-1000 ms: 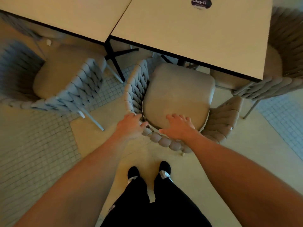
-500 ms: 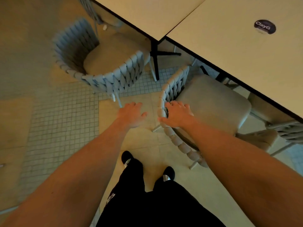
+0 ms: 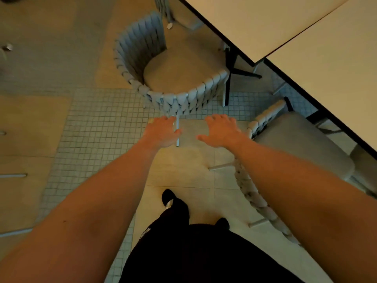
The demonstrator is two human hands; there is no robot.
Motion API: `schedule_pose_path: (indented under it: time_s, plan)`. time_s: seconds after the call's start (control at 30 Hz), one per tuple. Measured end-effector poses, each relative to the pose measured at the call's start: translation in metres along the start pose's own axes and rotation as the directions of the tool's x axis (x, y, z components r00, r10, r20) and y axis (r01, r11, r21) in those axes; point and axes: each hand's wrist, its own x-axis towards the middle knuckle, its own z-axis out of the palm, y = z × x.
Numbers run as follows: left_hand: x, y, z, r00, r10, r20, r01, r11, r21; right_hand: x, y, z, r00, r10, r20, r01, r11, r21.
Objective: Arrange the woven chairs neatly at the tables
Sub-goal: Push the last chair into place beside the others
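Note:
A grey woven chair (image 3: 159,64) with a beige seat cushion stands ahead of me, turned at an angle to the left table (image 3: 255,21). Both my hands reach toward its curved back. My left hand (image 3: 163,131) hovers just below the woven rim with fingers spread and holds nothing. My right hand (image 3: 222,129) is also spread and empty, a little short of that rim. A second woven chair (image 3: 295,144) sits on the right, tucked partly under the right table (image 3: 330,78), behind my right forearm.
Part of another chair (image 3: 173,11) shows at the top beyond the grey one. A black table base (image 3: 236,66) stands beside the grey chair. Mosaic and large floor tiles lie below. My feet (image 3: 169,198) stand close behind the chairs.
My right hand has let go of the right-hand chair's back. Both hands and my view have swung left toward the grey chair, and I have stepped that way.

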Motion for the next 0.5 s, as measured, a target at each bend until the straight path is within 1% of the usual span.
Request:
schedule_pose_path:
  time_s: [0.1,0.2,0.5]
  plan:
    - [0.014,-0.033,-0.015,1.000,-0.015,-0.016,0.015,1.000,-0.017,0.027,-0.027,-0.013,1.000,-0.004,0.003,0.005,1.000,-0.012]
    - [0.029,-0.064,-0.027,0.999,-0.034,0.008,0.035,0.999,-0.026,0.052,-0.051,-0.025,1.000,-0.017,-0.004,0.017,1.000,-0.016]
    - [0.070,-0.120,-0.048,0.999,-0.038,0.036,0.040,0.998,-0.039,0.115,-0.092,-0.045,0.999,-0.042,0.019,0.042,0.999,0.023]
